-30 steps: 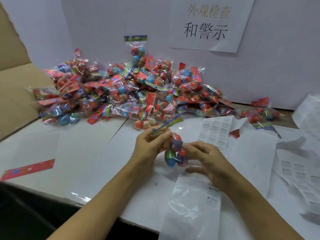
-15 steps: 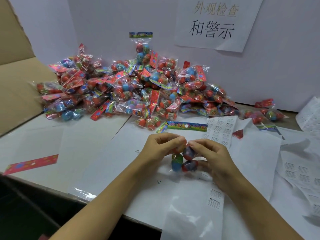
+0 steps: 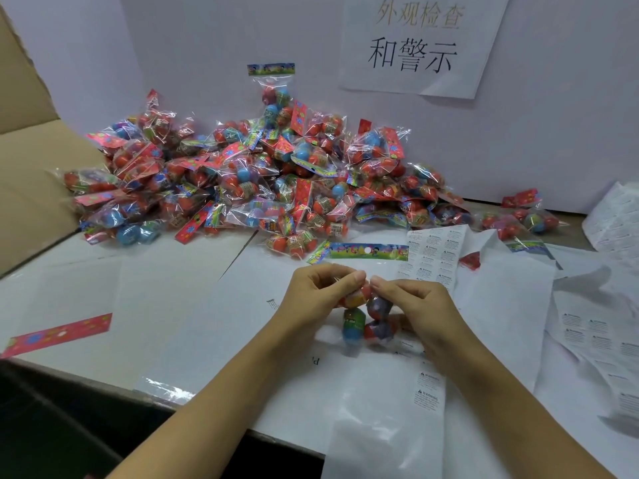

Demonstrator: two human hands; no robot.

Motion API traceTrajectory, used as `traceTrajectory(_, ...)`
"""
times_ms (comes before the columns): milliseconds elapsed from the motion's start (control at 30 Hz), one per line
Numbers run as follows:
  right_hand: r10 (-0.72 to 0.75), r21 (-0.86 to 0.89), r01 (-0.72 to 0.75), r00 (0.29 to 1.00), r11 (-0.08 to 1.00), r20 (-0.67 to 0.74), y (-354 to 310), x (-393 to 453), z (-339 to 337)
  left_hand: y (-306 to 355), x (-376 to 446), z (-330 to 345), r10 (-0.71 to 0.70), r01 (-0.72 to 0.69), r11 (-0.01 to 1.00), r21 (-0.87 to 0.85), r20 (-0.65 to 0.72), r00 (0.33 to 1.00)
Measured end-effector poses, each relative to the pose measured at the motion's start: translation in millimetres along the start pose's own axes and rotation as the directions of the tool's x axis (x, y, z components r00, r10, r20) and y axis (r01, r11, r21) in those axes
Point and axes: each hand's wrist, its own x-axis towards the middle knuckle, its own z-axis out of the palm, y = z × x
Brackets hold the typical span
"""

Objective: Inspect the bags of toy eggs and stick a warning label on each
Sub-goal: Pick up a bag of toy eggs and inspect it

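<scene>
So we've got one bag of toy eggs (image 3: 366, 321) pinched between both hands over the white table (image 3: 145, 299), roughly front and centre. Our left hand (image 3: 316, 295) has thumb and fingers curled in on the bag's upper left part, and our right hand (image 3: 420, 304) is curled on the upper right, fingertips of the two hands nearly touching. The eggs hang below the fingers: a green-and-blue one and a red-and-purple one show, plus a bit of red and yellow tucked under the left fingers. The bag's colourful header card (image 3: 368, 252) sticks up past the hands toward the back.

Behind that there's the big pile of egg bags (image 3: 249, 181) heaped against the white back wall (image 3: 207, 57), with one bag propped upright on top. A paper sign (image 3: 418, 43) with Chinese characters is stuck on the wall above. A couple of stray bags (image 3: 518, 223) sit off to the right of the pile.

Label stuff is all over the right side: a label sheet (image 3: 432, 257) just beyond our right hand, a backing sheet with warning labels (image 3: 427, 392) under the right forearm, and crumpled sheets (image 3: 601, 340) further right. A loose red header strip (image 3: 58, 335) lies well off to the left, and a cardboard flap (image 3: 31, 167) stands at the left edge.
</scene>
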Motion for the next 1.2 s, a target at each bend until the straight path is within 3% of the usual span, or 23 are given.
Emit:
traceTrajectory(167, 0.05, 0.098, -0.047, 0.998, 0.994, -0.027, -1.5, -2.0, 1.6, 5.3, -0.8, -1.1, -0.108, 0.112, 0.993, -0.049, 0.067, 0.992)
traceTrajectory(600, 0.041, 0.09, -0.041, 0.999, 0.995, -0.001, -5.5, -3.3, 4.8, 8.3, 0.1, -3.2, -0.082, 0.081, 0.996, -0.046, -0.019, 0.996)
traceTrajectory(867, 0.054, 0.104, -0.052, 0.998, 0.993, -0.023, -6.3, -4.1, 1.8, 8.3, -2.7, -0.6, -0.076, 0.078, 0.997, -0.025, 0.049, 0.996)
traceTrajectory(1200, 0.068, 0.113, -0.064, 0.997, 0.992, -0.029, -6.2, -3.0, 5.5, 10.8, -0.7, 2.0, -0.126, 0.124, 0.991, -0.044, -0.042, 0.991)
